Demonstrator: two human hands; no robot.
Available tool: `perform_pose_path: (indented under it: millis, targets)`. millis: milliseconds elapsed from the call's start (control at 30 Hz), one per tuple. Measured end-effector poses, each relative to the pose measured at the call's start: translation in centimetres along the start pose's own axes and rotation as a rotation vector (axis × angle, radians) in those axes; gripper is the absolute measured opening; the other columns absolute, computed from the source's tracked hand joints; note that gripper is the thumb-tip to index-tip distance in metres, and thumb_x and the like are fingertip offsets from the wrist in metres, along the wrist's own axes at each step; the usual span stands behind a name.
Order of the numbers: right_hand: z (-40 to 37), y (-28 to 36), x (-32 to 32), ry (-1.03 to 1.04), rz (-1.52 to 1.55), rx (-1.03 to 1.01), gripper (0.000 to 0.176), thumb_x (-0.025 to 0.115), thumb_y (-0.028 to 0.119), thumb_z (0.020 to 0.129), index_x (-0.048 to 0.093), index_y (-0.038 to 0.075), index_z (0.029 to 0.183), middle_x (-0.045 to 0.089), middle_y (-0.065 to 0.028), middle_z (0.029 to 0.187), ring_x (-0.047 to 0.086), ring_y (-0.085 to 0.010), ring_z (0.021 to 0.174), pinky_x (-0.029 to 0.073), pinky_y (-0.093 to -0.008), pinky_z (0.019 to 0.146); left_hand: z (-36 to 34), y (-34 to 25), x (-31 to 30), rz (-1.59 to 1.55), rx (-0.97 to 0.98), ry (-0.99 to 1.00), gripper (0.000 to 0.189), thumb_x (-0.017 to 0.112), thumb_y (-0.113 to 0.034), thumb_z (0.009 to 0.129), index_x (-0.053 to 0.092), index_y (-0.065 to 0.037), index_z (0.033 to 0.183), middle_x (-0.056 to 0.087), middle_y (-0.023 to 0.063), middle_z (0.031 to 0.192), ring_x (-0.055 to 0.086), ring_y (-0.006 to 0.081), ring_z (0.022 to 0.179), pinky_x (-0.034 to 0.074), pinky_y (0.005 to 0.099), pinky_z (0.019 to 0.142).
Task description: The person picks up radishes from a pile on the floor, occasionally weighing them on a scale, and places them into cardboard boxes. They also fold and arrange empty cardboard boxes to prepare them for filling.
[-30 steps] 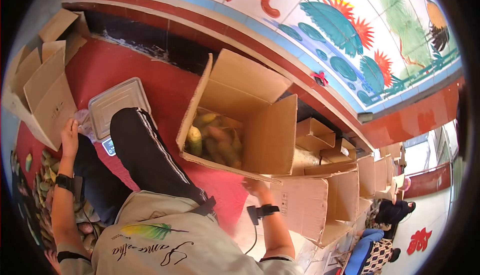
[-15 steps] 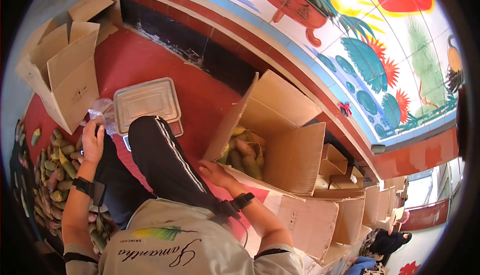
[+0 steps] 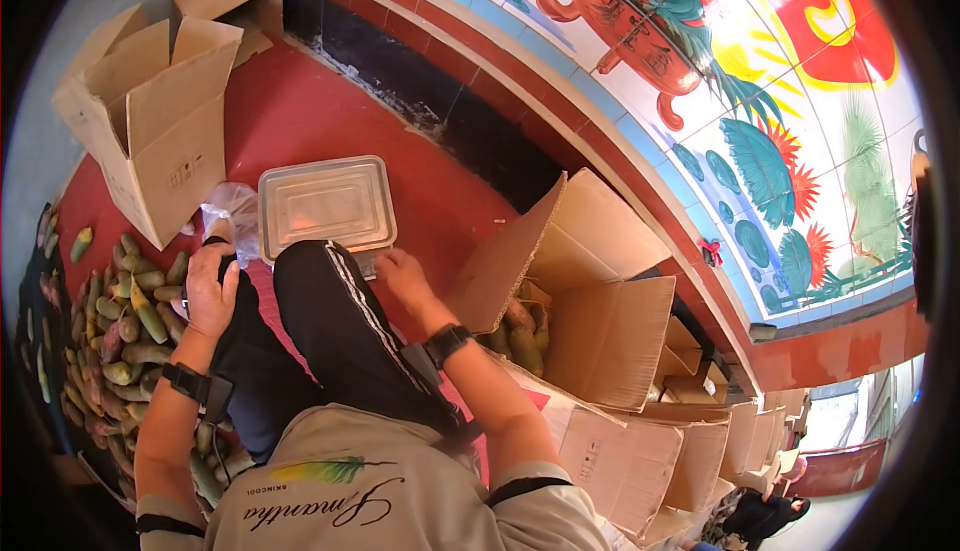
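Observation:
My left hand [image 3: 212, 293] rests over my left knee, thumb apart from the fingers, with nothing visible in it. In front of my right knee, my right hand [image 3: 404, 279] is held with loosely bent fingers and appears to hold nothing. It is close to the near right corner of a shallow rectangular tray [image 3: 328, 209]. Under the tray, part of a grey device [image 3: 366, 264] shows, mostly hidden by the tray and my knee. A clear plastic bag [image 3: 230, 207] lies left of the tray. Elongated green and reddish vegetables [image 3: 125, 336] are heaped at my left.
An open cardboard box [image 3: 606, 336] at my right holds similar vegetables [image 3: 524, 339]. Another open box [image 3: 180, 166] stands at the far left. More cartons [image 3: 700, 451] line the right side along the tiled wall [image 3: 640, 111]. A person in dark clothes [image 3: 765, 516] is farther off.
My right hand has moved from the edge of the vegetable box forward and left to the tray's corner. My left hand stays by my knee. The view has shifted slightly.

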State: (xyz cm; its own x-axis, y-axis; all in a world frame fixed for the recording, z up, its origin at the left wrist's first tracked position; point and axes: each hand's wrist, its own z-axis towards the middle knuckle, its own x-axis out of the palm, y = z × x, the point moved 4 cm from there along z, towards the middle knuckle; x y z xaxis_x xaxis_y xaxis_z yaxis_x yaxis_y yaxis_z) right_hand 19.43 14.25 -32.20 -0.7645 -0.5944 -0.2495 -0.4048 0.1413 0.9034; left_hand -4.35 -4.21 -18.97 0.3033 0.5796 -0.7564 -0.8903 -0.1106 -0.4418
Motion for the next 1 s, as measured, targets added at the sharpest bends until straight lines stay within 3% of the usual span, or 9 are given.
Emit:
perform_pose_path:
  millis: [133, 200, 300, 400, 433, 500, 600, 800, 1000]
  targets:
    - [4.1, -3.8, -0.3, -0.104, 0.29, 0.063, 0.023, 0.051, 0.016, 0.084, 0.057, -0.003, 0.095, 0.06, -0.0104, 0.079, 0.057, -0.0157, 0.074, 0.045, -0.0287, 0.066, -0.1, 0.0, 0.0, 0.015, 0.023, -0.008, 0.02, 0.053, -0.017, 0.081, 0.055, 0.0, 0.092, 0.057, 0.0157, 0.092, 0.051, 0.0339, 0.089, 0.039, 0.0405, 0.082]
    - [4.9, -6.6, -1.8, -0.367, 0.355, 0.1, 0.024, 0.052, 0.017, 0.079, 0.061, -0.002, 0.091, 0.063, -0.0164, 0.081, 0.06, -0.0262, 0.073, 0.046, -0.0341, 0.066, -0.1, 0.0, 0.0, 0.014, 0.027, -0.012, 0.02, 0.053, -0.016, 0.081, 0.055, 0.0, 0.092, 0.057, 0.0155, 0.092, 0.052, 0.0338, 0.089, 0.039, 0.0407, 0.082]
    - [4.6, -10.5, -3.9, -0.552, -0.01, 0.231, 0.025, 0.049, 0.016, 0.079, 0.061, -0.003, 0.089, 0.063, -0.0192, 0.083, 0.061, -0.0306, 0.078, 0.046, -0.0367, 0.069, 0.0, -0.2, -0.2, 0.004, 0.026, -0.032, 0.019, 0.053, -0.016, 0.081, 0.055, 0.0, 0.09, 0.057, 0.0154, 0.09, 0.052, 0.0337, 0.088, 0.039, 0.0409, 0.081]
    - [2.3, -12.7, -5.0, -0.641, 0.002, 0.473, 0.026, 0.047, 0.016, 0.079, 0.062, -0.003, 0.09, 0.063, -0.0223, 0.089, 0.061, -0.0361, 0.084, 0.046, -0.0407, 0.073, 0.2, -0.5, -0.3, -0.006, 0.026, -0.031, 0.018, 0.053, -0.016, 0.08, 0.055, 0.0, 0.089, 0.057, 0.0155, 0.09, 0.052, 0.034, 0.086, 0.038, 0.0409, 0.081]
    - [2.1, -14.2, -5.2, -0.64, 0.001, 0.476, 0.026, 0.047, 0.016, 0.079, 0.062, -0.003, 0.09, 0.063, -0.0223, 0.089, 0.061, -0.0361, 0.084, 0.046, -0.0407, 0.073, 0.3, -0.6, -0.2, -0.001, 0.032, -0.026, 0.018, 0.054, -0.016, 0.08, 0.054, 0.0, 0.088, 0.057, 0.0154, 0.09, 0.052, 0.0341, 0.086, 0.038, 0.0409, 0.081]
    - [1.9, -14.6, -5.8, -0.605, -0.513, 0.343, 0.027, 0.046, 0.016, 0.078, 0.063, -0.004, 0.08, 0.061, -0.0261, 0.085, 0.061, -0.0375, 0.083, 0.047, -0.0439, 0.069, 0.5, -0.8, 0.0, 0.001, 0.038, -0.016, 0.018, 0.054, -0.016, 0.079, 0.054, 0.0, 0.088, 0.057, 0.0154, 0.09, 0.052, 0.0341, 0.086, 0.038, 0.041, 0.081]
    - [1.0, -14.3, -6.0, -0.489, -0.592, 0.403, 0.026, 0.048, 0.017, 0.077, 0.062, -0.002, 0.089, 0.061, -0.025, 0.092, 0.059, -0.0394, 0.087, 0.046, -0.0452, 0.078, 0.8, -0.9, 0.3, 0.013, 0.032, 0.001, 0.017, 0.056, -0.015, 0.077, 0.054, -0.001, 0.087, 0.057, 0.0152, 0.09, 0.052, 0.0341, 0.086, 0.038, 0.0413, 0.081]
    - [-0.2, -14.2, -7.4, -0.622, -0.436, 0.181, 0.025, 0.049, 0.018, 0.077, 0.061, -0.004, 0.081, 0.06, -0.0255, 0.084, 0.058, -0.0409, 0.083, 0.046, -0.0443, 0.073, 1.1, -1.0, 0.6, 0.044, 0.043, 0.029, 0.017, 0.056, -0.014, 0.075, 0.054, -0.001, 0.086, 0.057, 0.0146, 0.088, 0.052, 0.0332, 0.086, 0.038, 0.0411, 0.082]
    - [-4.4, -14.5, -9.1, -0.522, -0.338, 0.153, 0.019, 0.053, 0.015, 0.076, 0.056, -0.003, 0.081, 0.06, -0.0237, 0.083, 0.059, -0.0358, 0.082, 0.045, -0.0409, 0.075, 1.5, -1.0, 1.4, 0.07, 0.043, 0.081, 0.019, 0.055, -0.018, 0.077, 0.054, -0.001, 0.086, 0.056, 0.0149, 0.087, 0.051, 0.0336, 0.087, 0.037, 0.042, 0.084]
